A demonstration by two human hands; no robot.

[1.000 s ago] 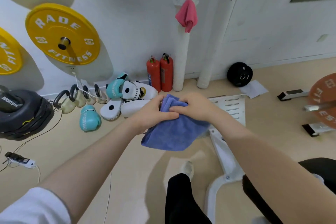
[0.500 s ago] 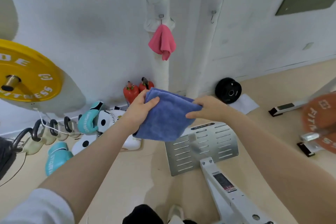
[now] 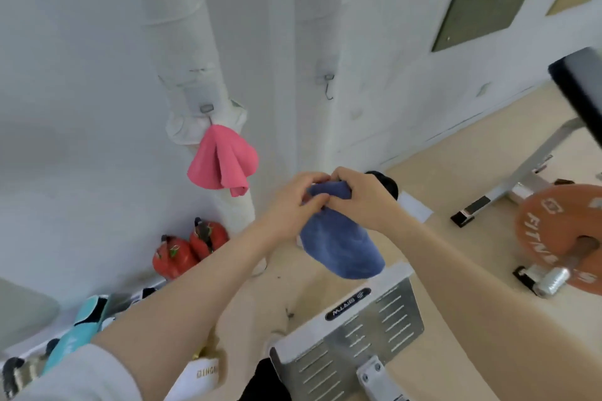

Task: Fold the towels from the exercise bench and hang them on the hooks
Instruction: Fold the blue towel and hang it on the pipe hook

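Observation:
A folded blue towel (image 3: 340, 246) hangs in the air below my two hands, bunched at its top. My left hand (image 3: 293, 202) and my right hand (image 3: 358, 195) both pinch that bunched top, fingers close together. A pink towel (image 3: 223, 159) hangs from a metal hook (image 3: 207, 107) on the white pipe to the left. A second hook (image 3: 329, 86) on the wall, above and slightly left of my hands, is bare.
Two red fire extinguishers (image 3: 185, 249) stand at the pipe's foot. A metal footplate (image 3: 351, 335) lies on the floor below the towel. An orange weight plate (image 3: 560, 238) on a bar sits at right. Boxing gloves (image 3: 81, 325) lie lower left.
My hands came together and gathered the towel's top edge, which was spread flat between them. The view moved closer to the wall and the hooks.

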